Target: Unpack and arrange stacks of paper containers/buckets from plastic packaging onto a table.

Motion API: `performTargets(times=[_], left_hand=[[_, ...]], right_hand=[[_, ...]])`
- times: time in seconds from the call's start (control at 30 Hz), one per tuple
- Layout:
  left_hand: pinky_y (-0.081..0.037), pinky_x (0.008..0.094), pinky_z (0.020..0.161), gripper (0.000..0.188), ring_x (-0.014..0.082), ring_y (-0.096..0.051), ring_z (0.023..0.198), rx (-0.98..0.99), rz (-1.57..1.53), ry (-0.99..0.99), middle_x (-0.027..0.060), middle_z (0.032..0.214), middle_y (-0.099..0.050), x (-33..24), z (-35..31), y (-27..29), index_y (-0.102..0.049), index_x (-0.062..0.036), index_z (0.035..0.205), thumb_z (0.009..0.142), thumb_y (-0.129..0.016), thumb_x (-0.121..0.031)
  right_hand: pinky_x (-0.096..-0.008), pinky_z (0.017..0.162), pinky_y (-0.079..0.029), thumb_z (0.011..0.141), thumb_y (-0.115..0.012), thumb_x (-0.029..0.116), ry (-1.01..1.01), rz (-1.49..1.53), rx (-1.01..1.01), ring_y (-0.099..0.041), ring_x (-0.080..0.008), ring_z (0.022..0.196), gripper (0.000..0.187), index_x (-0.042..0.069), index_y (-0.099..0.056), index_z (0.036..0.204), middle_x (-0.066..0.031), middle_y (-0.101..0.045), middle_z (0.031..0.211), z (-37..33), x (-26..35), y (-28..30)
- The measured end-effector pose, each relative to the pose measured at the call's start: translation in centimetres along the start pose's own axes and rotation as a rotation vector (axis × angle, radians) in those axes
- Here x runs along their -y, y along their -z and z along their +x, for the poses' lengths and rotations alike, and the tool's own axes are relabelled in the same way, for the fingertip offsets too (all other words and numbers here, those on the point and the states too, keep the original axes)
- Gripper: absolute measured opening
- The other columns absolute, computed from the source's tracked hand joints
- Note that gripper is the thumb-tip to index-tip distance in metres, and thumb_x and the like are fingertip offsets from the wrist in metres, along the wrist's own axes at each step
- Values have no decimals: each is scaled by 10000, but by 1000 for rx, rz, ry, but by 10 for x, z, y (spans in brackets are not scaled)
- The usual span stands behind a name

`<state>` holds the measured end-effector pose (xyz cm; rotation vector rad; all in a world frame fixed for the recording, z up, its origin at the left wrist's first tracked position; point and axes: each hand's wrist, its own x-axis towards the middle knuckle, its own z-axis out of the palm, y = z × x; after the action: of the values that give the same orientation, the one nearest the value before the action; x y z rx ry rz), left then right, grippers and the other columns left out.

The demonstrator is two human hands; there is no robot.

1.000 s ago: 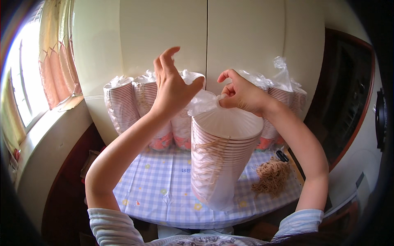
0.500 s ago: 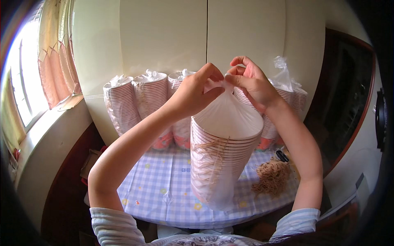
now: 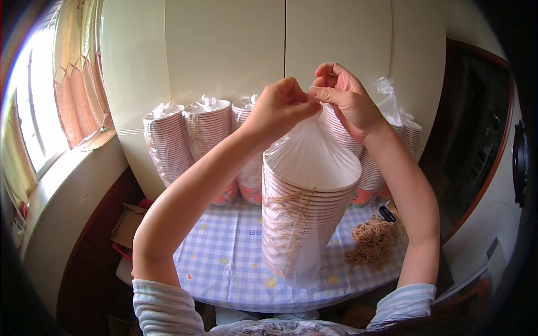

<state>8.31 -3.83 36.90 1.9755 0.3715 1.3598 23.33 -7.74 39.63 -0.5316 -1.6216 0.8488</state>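
Observation:
In front of me stands a tall stack of nested white paper buckets (image 3: 305,207) inside a clear plastic bag (image 3: 314,148). Brown twine (image 3: 291,201) shows through the bag on the stack's left side. Above the top bucket, the bag's mouth is gathered into a narrow neck. My left hand (image 3: 286,101) pinches this neck between thumb and fingers. Close beside it, my right hand (image 3: 344,101) grips the bag's end with thumb and index finger, its other fingers curled. The exact tip of plastic between the fingers is mostly hidden.
Several bagged bucket stacks (image 3: 207,126) line the cabinet (image 3: 224,50) behind. A heap of brown twine (image 3: 372,241) and a small black object (image 3: 386,213) lie right on the checked tablecloth (image 3: 218,263). A cardboard box (image 3: 130,224) sits left, below table level.
Both hands have risen slightly, drawing the bag's neck higher and tighter. My left fingers have closed further round the plastic. The stack stays in place.

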Motion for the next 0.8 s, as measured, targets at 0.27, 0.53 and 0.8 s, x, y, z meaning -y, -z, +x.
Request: performTargets(times=[0.27, 0.53, 0.8], left_hand=[[-367, 217, 486, 189, 75, -465, 559, 132, 154, 234, 8, 607, -510, 10, -11, -10, -539, -29, 629, 604, -704, -117], [-415, 270, 521, 138, 121, -517, 542, 386, 374, 233, 45, 581, -570, 17, -20, -10, -600, -25, 615, 589, -702, -113], [-449, 313, 673, 142, 172, -577, 766, 441, 695, 227, 82, 786, -616, 8, -34, -1, -645, -37, 776, 714, -618, -162]], right_hand=[[-217, 707, -400, 741, -574, -44, -51, -92, 25, -481, -90, 729, 223, 91, -415, 819, 1, -490, 758, -19, -19, 5], [-220, 654, -414, 742, -582, -20, -75, -237, 129, -441, -76, 680, 200, 74, -433, 836, 20, -458, 742, -35, -30, 10], [-290, 687, -481, 751, -609, 120, -74, -956, 361, -624, -180, 754, 151, 31, -626, 871, -115, -645, 818, -49, -24, 13]])
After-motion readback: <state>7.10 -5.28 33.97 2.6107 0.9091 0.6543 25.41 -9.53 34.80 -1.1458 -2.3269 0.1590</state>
